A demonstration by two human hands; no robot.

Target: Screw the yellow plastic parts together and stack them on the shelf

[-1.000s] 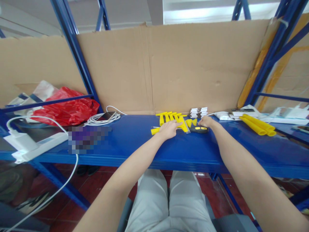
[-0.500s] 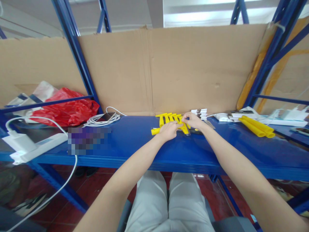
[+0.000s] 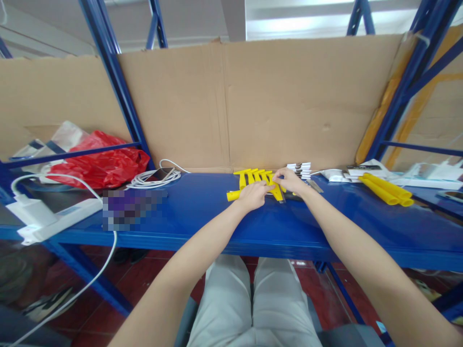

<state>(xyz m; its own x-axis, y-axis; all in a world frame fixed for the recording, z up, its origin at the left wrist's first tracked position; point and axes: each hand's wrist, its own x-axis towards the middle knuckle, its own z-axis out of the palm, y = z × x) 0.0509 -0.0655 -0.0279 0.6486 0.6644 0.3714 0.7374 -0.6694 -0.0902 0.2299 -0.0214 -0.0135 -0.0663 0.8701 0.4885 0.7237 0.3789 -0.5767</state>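
Observation:
My left hand (image 3: 253, 195) is closed at a yellow T-shaped plastic piece (image 3: 277, 193) that looks like a scraper head; its fingers press on the piece against the table. My right hand (image 3: 288, 180) is just behind and to the right, thumb and fingertips pinched together over the same piece. Whatever the pinch holds is too small to make out. Behind my left hand, several similar yellow pieces (image 3: 249, 176) lie in an overlapping row. A yellow tube-like handle (image 3: 233, 196) sticks out left of my left hand. A dark rod-like part (image 3: 293, 196) lies beneath my right wrist.
Small white packets (image 3: 303, 168) and a flat metal strip (image 3: 314, 186) lie right of my hands. Yellow tubes (image 3: 386, 189) rest farther right on the blue table (image 3: 202, 212). At left are a coiled white cable (image 3: 154, 179), a power strip (image 3: 65, 219) and a red bag (image 3: 103, 161). Cardboard (image 3: 173, 106) stands behind.
Both hands keep nearly the same place and grip. The view has shifted very slightly; nothing else visibly differs.

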